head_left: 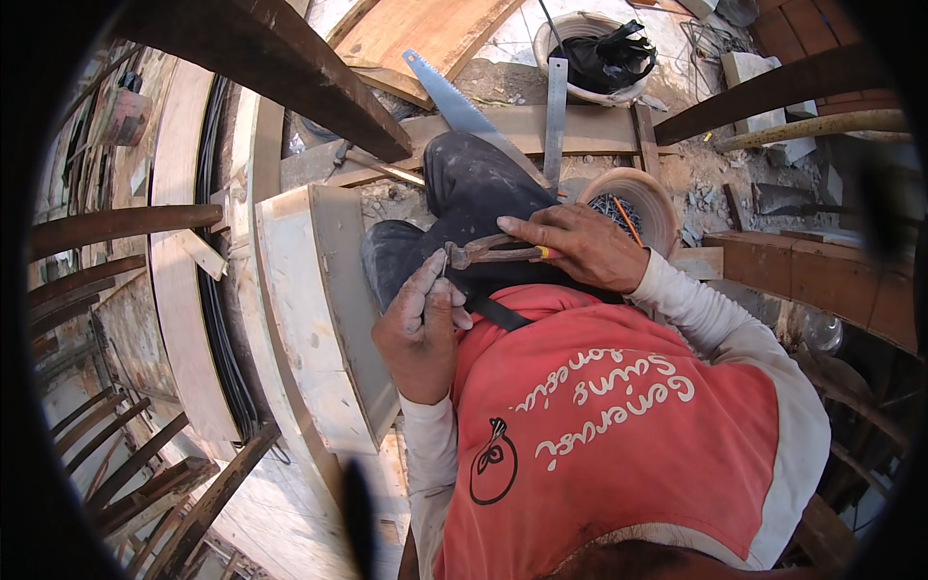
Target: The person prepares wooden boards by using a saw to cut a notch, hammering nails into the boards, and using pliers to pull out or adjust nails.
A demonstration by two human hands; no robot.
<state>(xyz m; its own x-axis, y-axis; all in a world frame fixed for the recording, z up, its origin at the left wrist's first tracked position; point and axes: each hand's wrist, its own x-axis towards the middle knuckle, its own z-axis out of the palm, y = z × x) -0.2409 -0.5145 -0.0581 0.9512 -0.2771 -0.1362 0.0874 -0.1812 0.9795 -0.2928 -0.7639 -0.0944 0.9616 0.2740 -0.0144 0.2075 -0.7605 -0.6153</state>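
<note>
My right hand (585,242) is closed around the handles of a pair of worn pincers (478,255), one handle showing a yellow and red bit of grip. The jaws point left and meet the fingertips of my left hand (425,324). Those fingers, pale with dust, pinch a small thin piece that looks like a nail (445,267), upright beside the jaws. Both hands are above my lap, over the dark trousers (474,184). Just beyond my right hand stands a round bucket (660,198) with many small grey nails and an orange pencil (626,220) in it.
A handsaw (454,106) and a metal straightedge (556,116) lean ahead of my knees. A whitish wooden box (314,309) borders my left side. Behind the saw are a broad plank (425,39) and a bucket (546,48) holding a black bag. Dark timber beams (290,68) cross overhead.
</note>
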